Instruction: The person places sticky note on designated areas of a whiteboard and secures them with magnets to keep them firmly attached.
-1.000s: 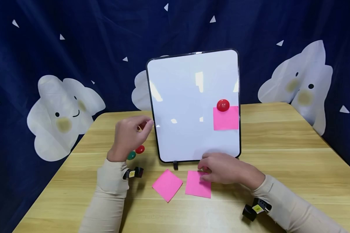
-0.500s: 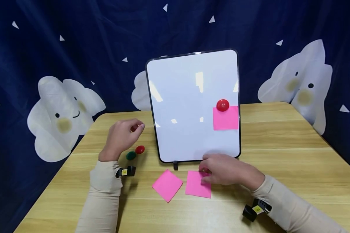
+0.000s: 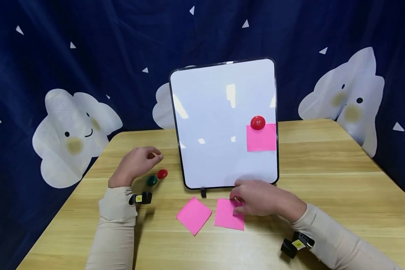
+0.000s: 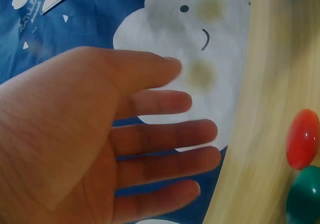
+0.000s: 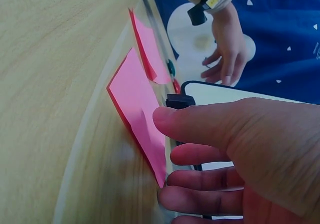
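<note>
Below centre, spread right hand point(image 3: 264, 197) could brush adjacent pink note point(image 3: 226, 216) askew (contact unclear). Left-centre, spread left hand point(image 3: 133, 166), lowered carelessly, might knock loose red magnet point(image 3: 162, 174).

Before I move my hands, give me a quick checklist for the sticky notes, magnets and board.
1. Left-hand grip empty: ok, nothing in it.
2. Loose magnets available: ok, the loose red magnet and green magnet lie on the wooden tabletop beside that hand.
3. Right pink note pinched: not ok, the right-hand grip overlaps its upper corner without pinching it. Whether they touch: cannot tell.
4. Left pink note uncovered: ok, nothing lies on it.
5. Posted pink note secured: ok, the board's red magnet overlaps its top edge.
6. Room on the whiteboard: ok, bare left of that note.
</note>
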A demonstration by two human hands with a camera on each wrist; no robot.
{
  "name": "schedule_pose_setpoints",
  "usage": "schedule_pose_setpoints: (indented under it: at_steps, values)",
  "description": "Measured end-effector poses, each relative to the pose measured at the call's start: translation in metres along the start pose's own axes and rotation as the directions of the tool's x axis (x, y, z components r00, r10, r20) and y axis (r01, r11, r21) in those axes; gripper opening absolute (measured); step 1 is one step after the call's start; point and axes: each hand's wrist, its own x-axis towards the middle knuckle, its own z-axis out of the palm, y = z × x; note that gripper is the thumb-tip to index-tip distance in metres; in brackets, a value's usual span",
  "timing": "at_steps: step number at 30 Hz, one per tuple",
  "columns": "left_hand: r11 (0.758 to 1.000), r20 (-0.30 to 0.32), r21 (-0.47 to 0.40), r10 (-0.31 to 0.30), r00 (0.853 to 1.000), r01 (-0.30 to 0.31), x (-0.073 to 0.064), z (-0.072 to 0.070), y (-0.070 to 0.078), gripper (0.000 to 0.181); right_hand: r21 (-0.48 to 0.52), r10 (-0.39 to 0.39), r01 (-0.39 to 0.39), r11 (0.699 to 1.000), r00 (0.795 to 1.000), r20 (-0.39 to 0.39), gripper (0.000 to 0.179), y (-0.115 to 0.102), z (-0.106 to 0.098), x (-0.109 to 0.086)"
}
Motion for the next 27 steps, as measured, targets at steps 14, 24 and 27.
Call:
schedule_pose_setpoints:
  at_steps: [14,24,27]
  values:
    - [0.991,0.282,-0.038,-0.116,0.952,0.132,-0.001,0.005,-0.018,0.050,0.000,0.027,-0.027,1.000,0.999,0.021,0.029,-0.001,-0.001,0.001]
    - [0.966,0.396,-0.082,-0.194,0.898,0.245,-0.002,0.012,-0.016,0.058,-0.017,0.020,-0.020,1.000,1.000,0.012,0.029,-0.001,0.001,0.001]
    - [0.973,0.396,-0.063,-0.181,0.900,0.223,-0.001,0.013,-0.016,0.058,-0.022,0.031,-0.031,0.999,0.999,0.010,0.029,-0.002,0.001,0.001]
